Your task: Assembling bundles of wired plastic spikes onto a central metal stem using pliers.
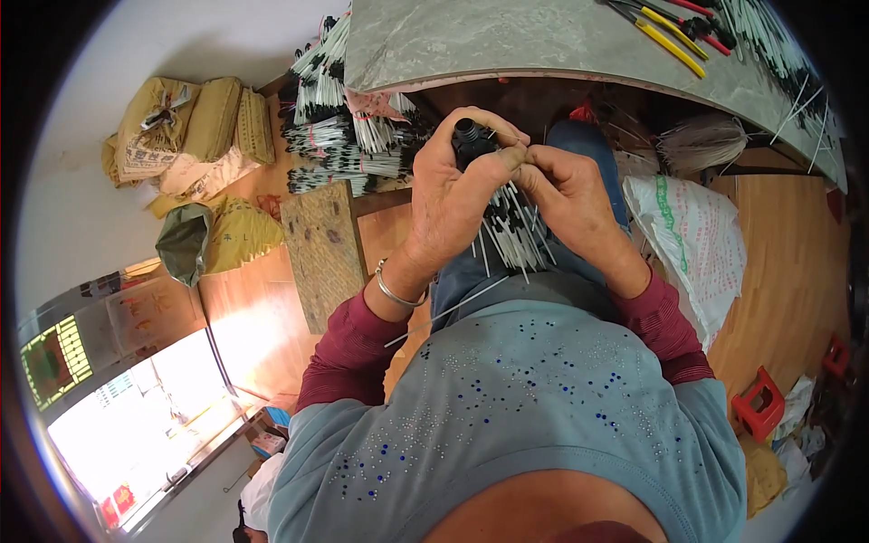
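Note:
My left hand [457, 190] is wrapped round a black ribbed plastic piece [469, 133], its round open end pointing up past the fingers. Thumb and fingertips of my right hand [579, 195] are pinched together, touching the left thumb. What lies between them is too small to make out. Under both hands, across my lap, sits a bunch of thin white sticks [520, 240] with some black ends. Whether those sticks join the black piece is hidden by my fingers. One long thin white stick [453, 309] lies slanted beside my left forearm.
Ahead is a grey stone-look table [507, 41], with yellow-handled pliers [672, 43] and more white sticks [769, 45] at its right. Bundled black-tipped sticks [344, 145] pile up at the left, near a wooden bench [321, 253]. A white woven sack [692, 244] lies right.

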### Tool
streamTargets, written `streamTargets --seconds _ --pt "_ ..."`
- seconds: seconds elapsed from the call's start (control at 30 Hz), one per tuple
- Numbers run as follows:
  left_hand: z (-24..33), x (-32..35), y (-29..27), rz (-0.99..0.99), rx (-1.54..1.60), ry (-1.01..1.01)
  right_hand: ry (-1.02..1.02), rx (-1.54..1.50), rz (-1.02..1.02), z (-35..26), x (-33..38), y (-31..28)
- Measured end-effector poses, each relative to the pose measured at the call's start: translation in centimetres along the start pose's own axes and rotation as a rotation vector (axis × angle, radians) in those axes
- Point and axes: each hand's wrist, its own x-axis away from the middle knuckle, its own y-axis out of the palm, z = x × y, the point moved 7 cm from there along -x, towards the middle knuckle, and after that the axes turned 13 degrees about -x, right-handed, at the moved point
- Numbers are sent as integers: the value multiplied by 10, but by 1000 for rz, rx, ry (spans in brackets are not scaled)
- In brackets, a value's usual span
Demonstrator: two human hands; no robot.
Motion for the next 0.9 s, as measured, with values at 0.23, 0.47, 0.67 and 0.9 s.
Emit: streamTargets --seconds 0.23,0.47,0.67,0.9 --pt "0 -1 0 -121 -63 32 -281 227 -58 -24 3 -3" --pt "-2 -6 3 -142 -13 29 -288 257 -65 -23 3 -2" --pt "1 -17 5 -78 -61 57 -147 346 -76 -32 -8 -16" --pt "-8 -21 8 -44 -88 48 -401 232 -9 -69 -23 -21"
